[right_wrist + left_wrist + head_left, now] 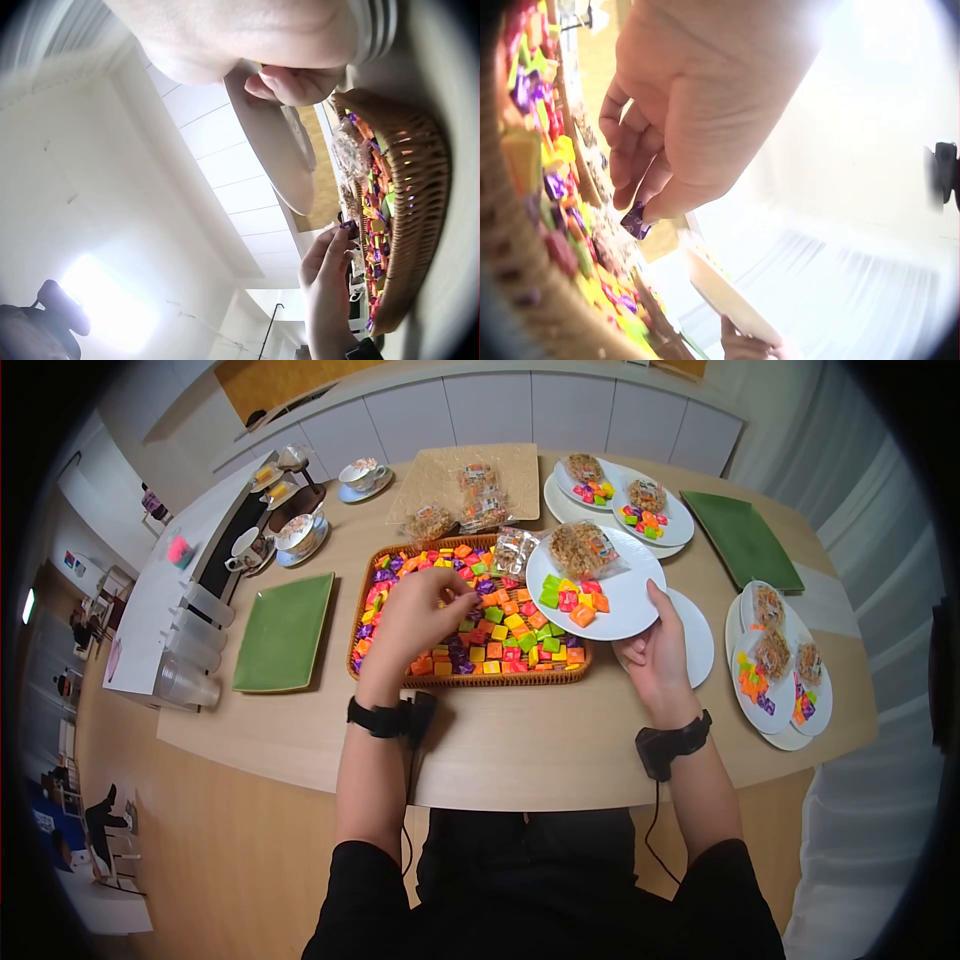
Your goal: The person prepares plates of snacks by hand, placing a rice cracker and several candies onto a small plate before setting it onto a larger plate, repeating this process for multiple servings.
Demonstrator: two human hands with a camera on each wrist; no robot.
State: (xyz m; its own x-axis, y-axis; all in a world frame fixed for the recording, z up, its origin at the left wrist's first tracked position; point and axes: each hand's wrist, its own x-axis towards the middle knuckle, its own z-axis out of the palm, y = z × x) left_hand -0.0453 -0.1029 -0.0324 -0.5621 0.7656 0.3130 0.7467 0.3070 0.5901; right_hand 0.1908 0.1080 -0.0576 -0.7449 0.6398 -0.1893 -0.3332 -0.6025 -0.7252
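Bright overhead light glares in the right wrist view; the left wrist view washes out (its near basket rim (525, 277) blurs).

- Pale wood table (500, 750), before you.
- Wicker basket (480, 681), in front of you.
- Green plates (284, 635), to your left and right.
- Beige tray (430, 480), far side.
- White plates (697, 638), rightward.
- Saucers (377, 490), far left.

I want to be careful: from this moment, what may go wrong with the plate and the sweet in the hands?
The right hand grips the held plate at one side only, so it might tip, and the sweets near its rim could slide off. The purple sweet is pinched by the fingertips of the left hand, so it might slip and drop into the basket.
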